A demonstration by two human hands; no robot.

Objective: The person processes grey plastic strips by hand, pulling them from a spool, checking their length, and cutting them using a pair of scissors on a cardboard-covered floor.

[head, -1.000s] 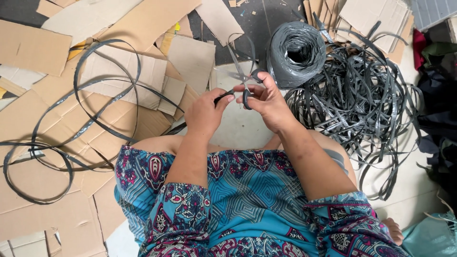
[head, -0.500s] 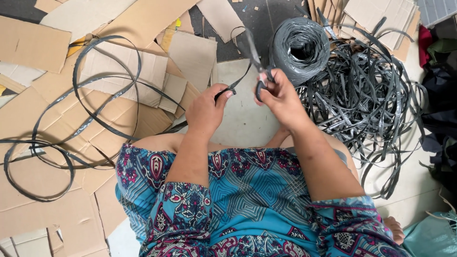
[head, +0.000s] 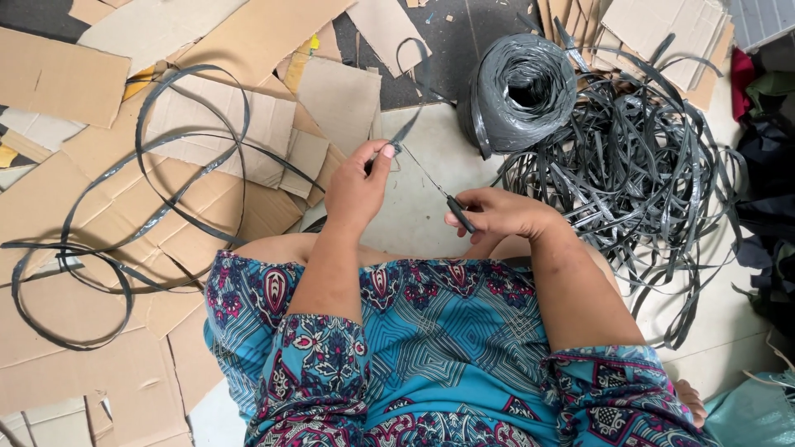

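Observation:
My left hand [head: 356,189] pinches a flat dark grey plastic strap [head: 407,126] between thumb and fingers; the strap runs up and away in a loop over the floor. My right hand [head: 499,217] is closed on a small dark tool [head: 461,218], held low near my knee. A thin strand [head: 424,175] stretches tight from my left thumb down to that tool. Both hands hover above a pale floor patch in front of my lap, which is covered by a blue patterned dress [head: 431,348].
A grey roll of strap [head: 522,87] lies just beyond my right hand. A big tangle of loose grey straps [head: 642,178] spreads to the right. Cardboard pieces [head: 199,124] cover the floor at left, with long strap loops [head: 132,207] over them. Dark cloth [head: 766,182] lies far right.
My right hand has dropped from up near the roll down toward my knee, drawing a thin strand away from the strap. My left hand has stayed almost in place.

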